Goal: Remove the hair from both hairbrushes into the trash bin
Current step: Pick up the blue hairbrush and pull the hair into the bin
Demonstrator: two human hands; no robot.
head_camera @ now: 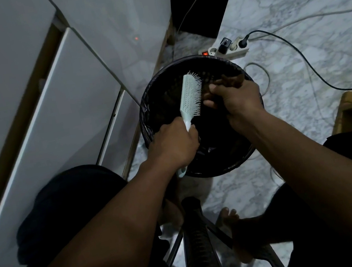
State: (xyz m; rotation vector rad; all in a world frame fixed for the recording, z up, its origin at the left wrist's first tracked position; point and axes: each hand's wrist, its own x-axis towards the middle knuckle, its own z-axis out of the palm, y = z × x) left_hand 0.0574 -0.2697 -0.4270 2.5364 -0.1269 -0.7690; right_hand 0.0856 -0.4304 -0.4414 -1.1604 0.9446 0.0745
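The left hand (173,145) grips the handle of a pale mint hairbrush (190,98), bristles facing right. The right hand (237,97) curls beside the bristles; what it pinches is unclear. Both hover over the black-lined trash bin (154,104) on the marble floor (299,66).

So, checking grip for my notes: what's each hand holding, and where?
Left hand grips the hairbrush by its handle; right hand unclear.
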